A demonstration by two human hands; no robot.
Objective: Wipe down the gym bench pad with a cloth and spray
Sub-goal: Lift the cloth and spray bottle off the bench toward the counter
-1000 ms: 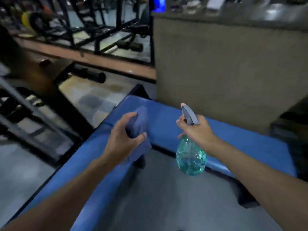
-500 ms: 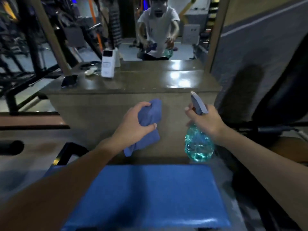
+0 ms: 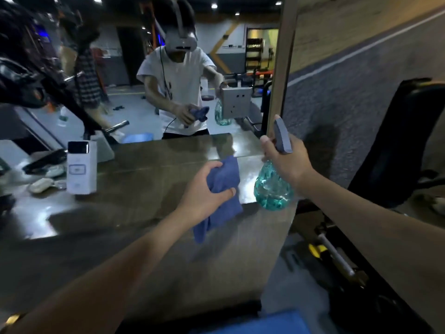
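Note:
My left hand (image 3: 204, 191) grips a bunched blue cloth (image 3: 222, 196), held in the air in front of a low ledge. My right hand (image 3: 286, 160) holds a teal spray bottle (image 3: 273, 189) by its neck, with the grey trigger head (image 3: 281, 137) pointing up. Only a corner of the blue bench pad (image 3: 269, 324) shows, at the bottom edge below my arms. Both hands are well above the pad, apart from it.
A glossy brown ledge (image 3: 134, 189) runs under a wall mirror (image 3: 144, 80) that reflects me. A white box (image 3: 81, 168) and small items stand on the ledge at left. A black padded seat (image 3: 407, 145) and machine frame sit at right.
My view has tilted up from the bench pad to the ledge and mirror. The pad has dropped to the bottom edge. Both hands keep their hold on cloth and bottle.

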